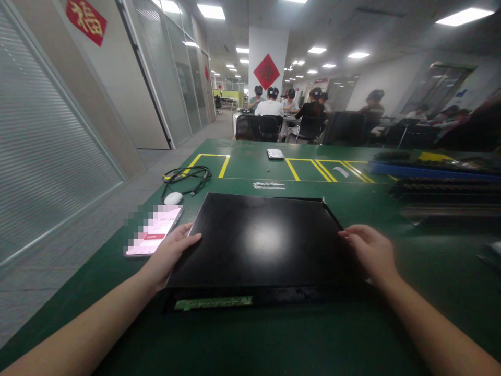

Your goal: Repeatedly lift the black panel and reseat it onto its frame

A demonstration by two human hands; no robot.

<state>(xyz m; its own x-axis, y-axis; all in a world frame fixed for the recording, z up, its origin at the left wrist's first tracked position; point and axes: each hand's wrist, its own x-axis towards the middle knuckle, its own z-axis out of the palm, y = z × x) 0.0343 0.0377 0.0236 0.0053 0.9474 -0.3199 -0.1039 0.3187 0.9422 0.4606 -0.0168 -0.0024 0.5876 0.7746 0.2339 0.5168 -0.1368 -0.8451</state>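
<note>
A flat black metal case (258, 240), like a thin rack unit, lies on the green table (274, 339) right in front of me. My left hand (170, 254) grips its left edge, thumb lying on the lid. My right hand (370, 249) holds the right edge, fingers curled over the side. A green circuit board strip (213, 303) shows through the case's near front face.
A phone (153, 230) with a lit screen lies left of the case, beside a white mouse (173, 198) and a coiled black cable (188, 176). Dark trays (442, 190) are stacked at the right. Yellow tape lines (313, 168) mark the far table. Several people sit at desks beyond.
</note>
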